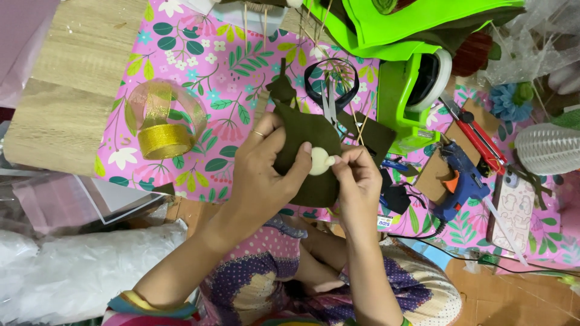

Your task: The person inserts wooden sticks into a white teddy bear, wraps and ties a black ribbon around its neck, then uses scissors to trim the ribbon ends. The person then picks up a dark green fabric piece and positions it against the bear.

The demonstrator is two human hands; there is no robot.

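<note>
My left hand (pixel 266 172) grips a dark olive felt piece (pixel 302 142) from the left, thumb on its front. A ring shows on one finger. My right hand (pixel 356 178) pinches a small cream-coloured piece (pixel 320 162) against the felt's right side. Both hands hover above my lap, over the edge of a pink floral sheet (pixel 205 66).
A gold ribbon spool (pixel 164 140) lies to the left on the floral sheet. Black-handled scissors (pixel 330 90) and thin sticks sit behind the felt. A green tape dispenser (pixel 417 90), a blue glue gun (pixel 462 181), a red cutter (pixel 477 136) and bright green felt (pixel 411 24) crowd the right.
</note>
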